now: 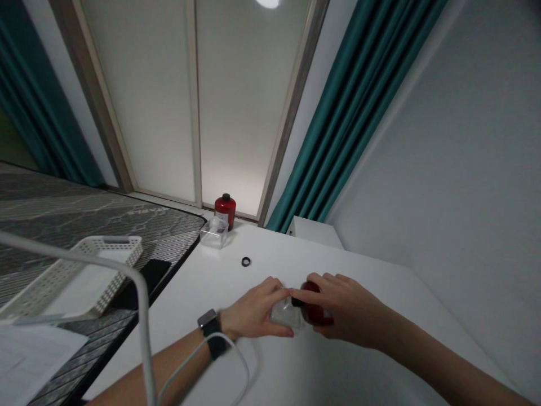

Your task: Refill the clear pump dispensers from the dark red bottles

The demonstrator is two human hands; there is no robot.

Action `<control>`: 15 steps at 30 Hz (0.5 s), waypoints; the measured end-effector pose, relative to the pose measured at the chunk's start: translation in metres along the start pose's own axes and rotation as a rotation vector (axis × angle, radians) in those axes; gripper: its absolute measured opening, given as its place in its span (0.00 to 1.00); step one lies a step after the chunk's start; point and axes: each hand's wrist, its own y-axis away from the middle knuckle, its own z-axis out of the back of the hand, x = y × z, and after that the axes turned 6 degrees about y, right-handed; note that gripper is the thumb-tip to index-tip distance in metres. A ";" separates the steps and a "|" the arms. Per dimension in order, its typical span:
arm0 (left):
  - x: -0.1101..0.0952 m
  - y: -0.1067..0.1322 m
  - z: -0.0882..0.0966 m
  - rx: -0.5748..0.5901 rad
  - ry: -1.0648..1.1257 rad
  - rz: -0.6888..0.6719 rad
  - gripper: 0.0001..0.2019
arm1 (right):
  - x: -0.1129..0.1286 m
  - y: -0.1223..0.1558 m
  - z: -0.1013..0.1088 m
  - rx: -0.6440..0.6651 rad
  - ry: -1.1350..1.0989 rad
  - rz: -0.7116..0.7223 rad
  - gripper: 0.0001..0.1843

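My left hand (pixel 253 309) is shut around a clear plastic box (pixel 284 316) on the white table (pixel 380 361). My right hand (pixel 338 301) grips a red bottle (pixel 315 312) lying on its side, and its fingers hide much of it. The bottle's black cap (pixel 297 302) points left, against or inside the box's edge; I cannot tell which. Farther back, another red bottle (pixel 225 210) with a black cap stands upright behind a second clear box (pixel 214 232). A small black ring (pixel 245 261) lies between those and my hands.
A white cable (pixel 203 361) crosses my left forearm, which wears a black watch (pixel 210 332). A pale lamp arm (pixel 141 304) rises at the left. A white mesh basket (pixel 97 276), a black object (pixel 147 279) and papers (pixel 29 361) sit on a dark patterned mat (pixel 84 225).
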 end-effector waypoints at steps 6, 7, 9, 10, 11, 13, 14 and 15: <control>0.000 0.000 0.000 -0.006 0.002 -0.006 0.33 | -0.001 -0.001 0.001 0.006 0.006 0.003 0.38; 0.000 -0.001 0.000 -0.007 0.001 -0.004 0.33 | -0.001 -0.001 0.001 0.007 0.007 0.004 0.38; 0.000 0.000 0.000 -0.007 -0.001 0.000 0.34 | -0.001 -0.001 0.002 0.006 0.008 0.008 0.38; 0.000 0.000 0.000 -0.008 0.000 0.000 0.34 | -0.001 -0.002 0.002 0.005 0.009 0.009 0.38; 0.000 0.000 0.000 -0.008 0.002 -0.002 0.34 | -0.001 -0.001 0.002 0.004 0.010 0.009 0.37; 0.000 0.001 0.000 -0.013 0.009 -0.007 0.35 | 0.000 -0.001 0.002 0.003 0.011 0.010 0.38; 0.000 0.001 0.000 -0.016 0.014 -0.009 0.35 | 0.000 -0.001 0.002 0.003 0.011 0.010 0.38; 0.001 0.001 0.000 -0.018 0.018 -0.010 0.36 | 0.000 -0.001 0.002 0.002 0.011 0.010 0.38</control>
